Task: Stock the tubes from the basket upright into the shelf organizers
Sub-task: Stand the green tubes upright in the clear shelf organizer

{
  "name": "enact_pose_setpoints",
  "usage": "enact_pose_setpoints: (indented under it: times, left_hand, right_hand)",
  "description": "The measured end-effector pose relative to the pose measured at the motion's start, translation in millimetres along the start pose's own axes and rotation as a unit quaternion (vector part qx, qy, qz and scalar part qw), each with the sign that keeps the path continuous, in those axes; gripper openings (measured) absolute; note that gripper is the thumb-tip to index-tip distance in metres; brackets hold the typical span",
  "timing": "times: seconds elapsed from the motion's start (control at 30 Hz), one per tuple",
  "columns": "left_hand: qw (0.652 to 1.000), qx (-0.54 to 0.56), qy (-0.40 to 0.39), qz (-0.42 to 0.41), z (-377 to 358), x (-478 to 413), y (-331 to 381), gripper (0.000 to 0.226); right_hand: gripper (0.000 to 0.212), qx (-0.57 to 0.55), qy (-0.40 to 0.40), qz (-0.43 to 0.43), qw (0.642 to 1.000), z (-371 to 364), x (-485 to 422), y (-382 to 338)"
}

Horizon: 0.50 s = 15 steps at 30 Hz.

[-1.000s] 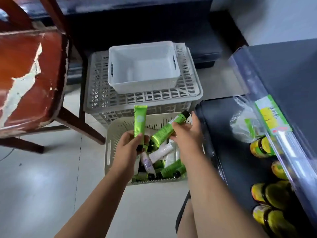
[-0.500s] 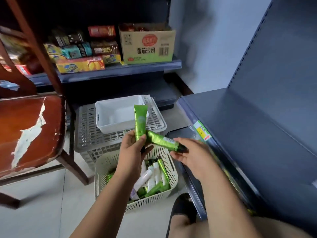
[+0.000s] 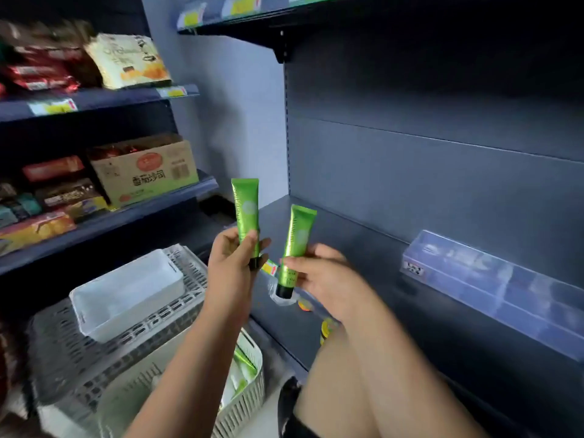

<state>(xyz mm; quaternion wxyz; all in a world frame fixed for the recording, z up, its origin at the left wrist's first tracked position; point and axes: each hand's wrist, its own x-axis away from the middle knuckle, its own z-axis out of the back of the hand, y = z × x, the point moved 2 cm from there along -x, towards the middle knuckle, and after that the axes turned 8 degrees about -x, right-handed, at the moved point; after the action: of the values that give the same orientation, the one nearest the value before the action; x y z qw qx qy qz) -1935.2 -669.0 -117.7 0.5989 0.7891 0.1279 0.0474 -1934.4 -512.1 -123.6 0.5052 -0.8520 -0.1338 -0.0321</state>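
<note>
Resting low beside the person's knee, the basket (image 3: 251, 403) holds more tubes (image 3: 243, 368), blurred but green. Behind it stands a grey crate (image 3: 132, 352) with a white bin (image 3: 126, 295) on top.

Above the basket, the left hand (image 3: 234, 270) has its fingers curled round the lower half of one green tube (image 3: 246, 213), which stands upright, cap down and crimped end up. Just beside it, the right hand (image 3: 325, 279) pinches a second tube (image 3: 297, 245) low on its body, thumb in front. This tube is also cap down and leans slightly to the right. The two tubes are near each other but apart.

Both hover at the front edge of the dark shelf (image 3: 363, 254). The clear organizer (image 3: 493, 292) lies further right and back on that shelf, well apart from the hands. Its compartments look bare, though blur makes that uncertain.

The step in hand seems to be carrying the pair across. It would go best one tube at a time. Each should go cap down into a compartment, against a divider. The fingers should let go only once the cap sits flat, since such light tubes tip easily.

Farthest left, side shelves carry a carton (image 3: 143, 172) and snack packs (image 3: 129, 60).
</note>
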Motion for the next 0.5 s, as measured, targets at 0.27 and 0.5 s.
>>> enact_pose_setpoints:
  times: [0.27, 0.5]
  left_hand:
    - [0.98, -0.024, -0.195, 0.005, -154, 78, -19, 0.011]
    - [0.917, -0.045, -0.395, 0.025, -288, 187, -56, 0.017]
  right_hand:
    - [0.02, 0.077, 0.177, 0.223, 0.955, 142, 133, -101]
    - [0.006, 0.197, 0.344, 0.341, 0.853, 261, 280, -130]
